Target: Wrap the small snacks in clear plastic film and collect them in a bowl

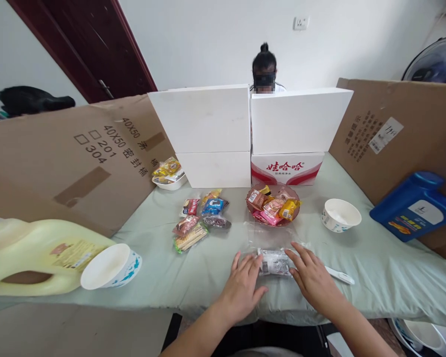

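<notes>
A clear plastic bag [273, 235] lies flat on the cloth in front of me, with a silver-white printed packet [275, 263] on or in it; I cannot tell which. My left hand [241, 287] rests palm down at the packet's left end, fingers spread and fingertips at its edge. At the opposite end is my right hand [314, 277], also flat with fingers apart, its fingertips touching or just over the packet. Neither hand grips anything. From behind the right hand sticks out a white plastic handle [340, 275]; its other end is hidden.
A pink glass bowl [250, 214] of wrapped snacks stands beyond the bag. Left of it lie several snack packets [191, 237]. Paper bowls [342, 214] stand on both sides, near a yellow jug [67, 233] and blue bottle [416, 210]. White boxes [213, 119] and cardboard [107, 158] wall the table; a person [264, 64] sits behind.
</notes>
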The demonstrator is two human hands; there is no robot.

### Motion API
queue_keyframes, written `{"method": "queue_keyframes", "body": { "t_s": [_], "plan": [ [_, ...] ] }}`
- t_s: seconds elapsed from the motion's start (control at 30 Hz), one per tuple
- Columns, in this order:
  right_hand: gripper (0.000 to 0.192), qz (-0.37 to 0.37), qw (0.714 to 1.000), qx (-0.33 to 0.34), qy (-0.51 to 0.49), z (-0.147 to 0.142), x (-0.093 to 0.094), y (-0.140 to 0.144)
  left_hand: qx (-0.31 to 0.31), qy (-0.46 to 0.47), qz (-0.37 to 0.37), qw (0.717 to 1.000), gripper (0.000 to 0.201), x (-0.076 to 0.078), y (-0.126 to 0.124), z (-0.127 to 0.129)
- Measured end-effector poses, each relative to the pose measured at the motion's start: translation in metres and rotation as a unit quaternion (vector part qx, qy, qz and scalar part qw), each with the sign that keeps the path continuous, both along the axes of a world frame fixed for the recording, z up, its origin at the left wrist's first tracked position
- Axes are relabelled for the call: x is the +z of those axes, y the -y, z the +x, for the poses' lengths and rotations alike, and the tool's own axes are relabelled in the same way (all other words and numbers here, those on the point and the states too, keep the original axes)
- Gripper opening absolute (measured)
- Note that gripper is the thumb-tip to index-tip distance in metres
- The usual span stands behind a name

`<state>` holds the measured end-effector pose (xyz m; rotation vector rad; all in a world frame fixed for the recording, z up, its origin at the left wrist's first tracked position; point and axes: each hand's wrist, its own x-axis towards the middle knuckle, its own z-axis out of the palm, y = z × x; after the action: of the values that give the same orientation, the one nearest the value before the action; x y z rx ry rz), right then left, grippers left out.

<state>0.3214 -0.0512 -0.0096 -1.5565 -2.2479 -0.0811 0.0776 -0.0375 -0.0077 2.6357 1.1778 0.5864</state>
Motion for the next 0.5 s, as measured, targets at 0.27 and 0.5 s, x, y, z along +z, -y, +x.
{"method": "queue_keyframes", "body": {
  "t_s": [0.27, 0.5],
  "plan": [
    [0.031, -0.195, 0.974, -0.085, 0.073, 0.011, 0.019, 0.004, -0.133, 0.028, -0.042, 0.99, 0.017, 0.021, 0.007, -0.001],
    [0.04, -0.257, 0.959, -0.038, 0.117, 0.005, 0.027, 0.032, -0.069, -0.13, -0.052, 0.988, 0.025, 0.023, -0.004, -0.007]
  ]
}}
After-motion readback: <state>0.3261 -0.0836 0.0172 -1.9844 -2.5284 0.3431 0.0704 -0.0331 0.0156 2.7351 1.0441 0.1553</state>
